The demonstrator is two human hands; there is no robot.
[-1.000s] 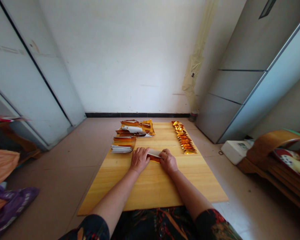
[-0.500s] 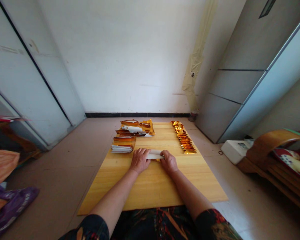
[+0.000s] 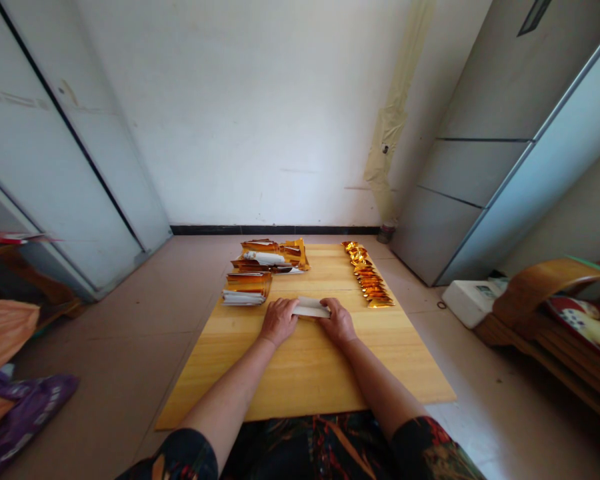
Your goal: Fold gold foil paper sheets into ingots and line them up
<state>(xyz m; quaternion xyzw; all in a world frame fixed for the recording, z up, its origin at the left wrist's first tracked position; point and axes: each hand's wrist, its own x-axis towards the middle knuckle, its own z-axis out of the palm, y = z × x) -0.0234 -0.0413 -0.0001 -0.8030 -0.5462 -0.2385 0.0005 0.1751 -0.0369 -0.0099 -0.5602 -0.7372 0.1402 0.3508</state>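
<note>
Between my two hands, just above the wooden board, is a whitish sheet of paper (image 3: pixel 310 307), partly rolled or folded along its length. My left hand (image 3: pixel 279 320) grips its left end, and my right hand (image 3: pixel 339 321) grips its right end. Fingers on both hands are curled over the paper, so the fingertips are partly hidden. Beyond my left hand lie stacks of gold foil paper (image 3: pixel 250 283) with white backs. A white roll (image 3: pixel 264 257) rests on the farther stack. To the right runs a row of folded gold foil pieces (image 3: pixel 370 280).
The wooden board (image 3: pixel 300 380) sits low in front of my lap. A white wall (image 3: pixel 260 120) stands behind it, with a grey refrigerator (image 3: pixel 460 167) to the right. A white box (image 3: pixel 467 303) and wooden furniture (image 3: pixel 530 320) are farther right; a purple bag (image 3: pixel 30 413) lies at left.
The paper has turned so that more of its flat whitish face shows, and the gold glimpse beneath it is gone. My hands have shifted only slightly.
</note>
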